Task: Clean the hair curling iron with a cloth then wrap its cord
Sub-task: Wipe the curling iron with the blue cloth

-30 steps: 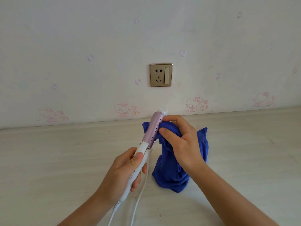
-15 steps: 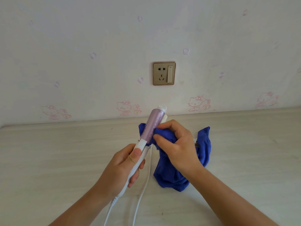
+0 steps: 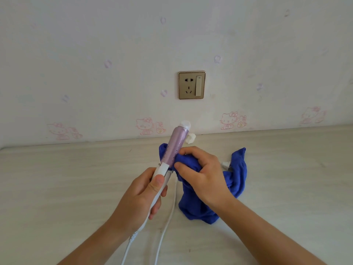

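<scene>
The curling iron (image 3: 176, 145) has a lilac barrel with a white tip and a white handle, and it tilts up and away over the table. My left hand (image 3: 142, 196) grips the white handle, thumb on top. My right hand (image 3: 200, 174) holds a bunched blue cloth (image 3: 198, 205) against the lower right side of the barrel, near the handle joint. The rest of the cloth hangs down to the table. The white cord (image 3: 166, 220) runs from the handle's end toward the bottom edge in two strands. Its plug (image 3: 224, 165) peeks out behind my right hand.
A gold wall socket with a switch (image 3: 192, 85) sits on the wall straight ahead. A small crumpled white scrap (image 3: 191, 138) lies by the wall behind the barrel. The pale wooden table (image 3: 66, 178) stretches left and right of my hands.
My right hand has slid the blue cloth down the barrel from near the tip to the lower part by the handle. The left hand has kept its grip on the handle.
</scene>
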The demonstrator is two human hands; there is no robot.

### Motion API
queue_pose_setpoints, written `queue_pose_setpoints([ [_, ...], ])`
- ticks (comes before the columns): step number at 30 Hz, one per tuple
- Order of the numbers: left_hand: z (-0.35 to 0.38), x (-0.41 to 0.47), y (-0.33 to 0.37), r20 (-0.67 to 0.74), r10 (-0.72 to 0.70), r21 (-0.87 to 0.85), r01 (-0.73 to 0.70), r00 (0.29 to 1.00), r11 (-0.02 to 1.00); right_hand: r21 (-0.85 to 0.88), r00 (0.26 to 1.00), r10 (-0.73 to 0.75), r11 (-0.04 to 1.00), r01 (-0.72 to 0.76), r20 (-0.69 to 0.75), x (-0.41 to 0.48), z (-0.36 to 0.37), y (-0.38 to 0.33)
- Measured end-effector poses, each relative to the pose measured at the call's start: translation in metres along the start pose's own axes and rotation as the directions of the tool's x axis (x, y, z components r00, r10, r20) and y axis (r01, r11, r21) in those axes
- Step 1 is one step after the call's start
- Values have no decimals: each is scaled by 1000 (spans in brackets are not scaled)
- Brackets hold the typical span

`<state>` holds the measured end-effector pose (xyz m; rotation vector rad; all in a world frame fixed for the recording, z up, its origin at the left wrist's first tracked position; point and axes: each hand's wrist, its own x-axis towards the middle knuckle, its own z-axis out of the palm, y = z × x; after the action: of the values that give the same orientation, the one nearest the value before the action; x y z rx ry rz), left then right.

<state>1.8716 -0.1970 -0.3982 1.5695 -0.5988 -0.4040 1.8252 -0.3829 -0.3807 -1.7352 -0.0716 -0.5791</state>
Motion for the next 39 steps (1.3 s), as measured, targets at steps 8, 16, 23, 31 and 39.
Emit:
queue_pose_setpoints([
  [8,8,-5,-3,56,-15,45,13,998,999,53,953,-17,998,35,-303,13,-25,-7],
  [16,0,-1,5,9,14,-9,-14,1000,1000,27,1000,-10,1000,11,-7,-1,4,0],
  [23,6,-4,3,62,-32,15,31,998,999,50,963,11,999,2,-269,13,-22,-4],
  [31,0,-1,1,-26,-1,-12,0,1000,1000,2,1000,25,1000,-25,13,-3,9,3],
  [39,3,-4,0,56,-14,39,11,998,999,87,954,35,996,-9,-299,11,-20,-5],
])
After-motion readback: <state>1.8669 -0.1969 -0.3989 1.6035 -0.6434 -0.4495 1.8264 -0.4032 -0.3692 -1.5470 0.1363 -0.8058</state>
